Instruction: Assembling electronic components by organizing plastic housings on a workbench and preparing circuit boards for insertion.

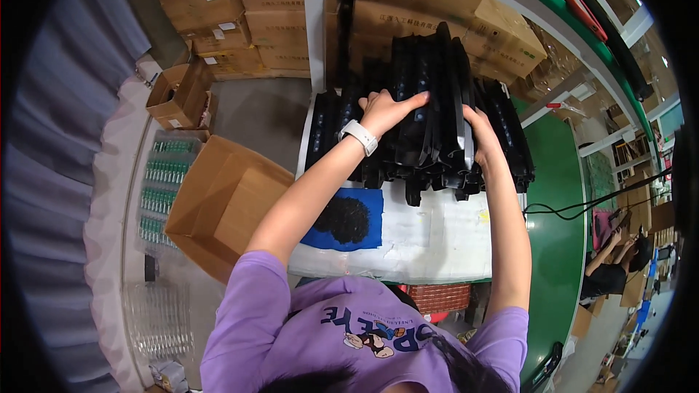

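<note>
A tall stack of long black plastic parts (429,80) leans upright on a white-covered bench (437,240). My left hand (386,110), with a white watch on the wrist, lies flat against the near face of the stack, fingers pointing right. On the stack's right side my right hand (482,135) grips the edge of the black parts. A blue mat (368,200) with a heap of small black pieces (342,220) lies on the bench just below my left forearm.
An open empty cardboard box (222,204) stands left of the bench, a smaller open one (178,94) behind it. Trays of green parts (164,182) lie on the left table. Stacked cartons (240,14) fill the back. A green conveyor (557,247) runs right; another person (615,266) sits far right.
</note>
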